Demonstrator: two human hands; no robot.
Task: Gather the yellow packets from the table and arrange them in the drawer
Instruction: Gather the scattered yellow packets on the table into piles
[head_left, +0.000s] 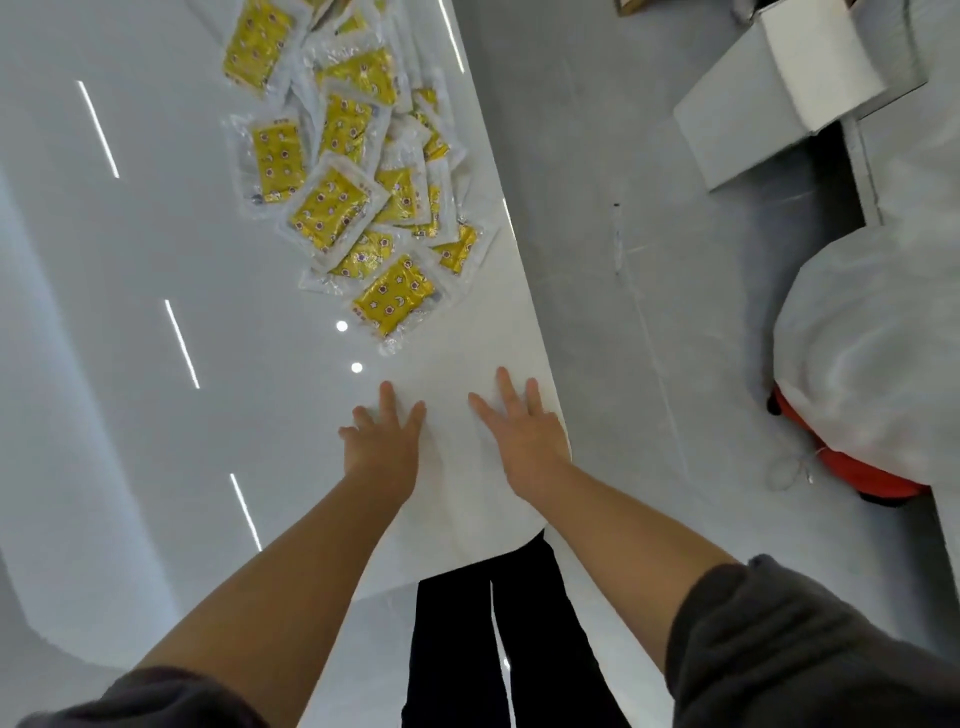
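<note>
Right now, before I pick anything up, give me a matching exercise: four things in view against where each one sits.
Things
1. yellow packets
2. left hand
3. right hand
4. white sack

Places
A. off the table, to the right, draped over a red thing
B. flat on the table, close to its right edge
C. heaped on the table's far part
D. flat on the table, farther from its right edge

Pairs: 1-C, 2-D, 3-B, 4-A
</note>
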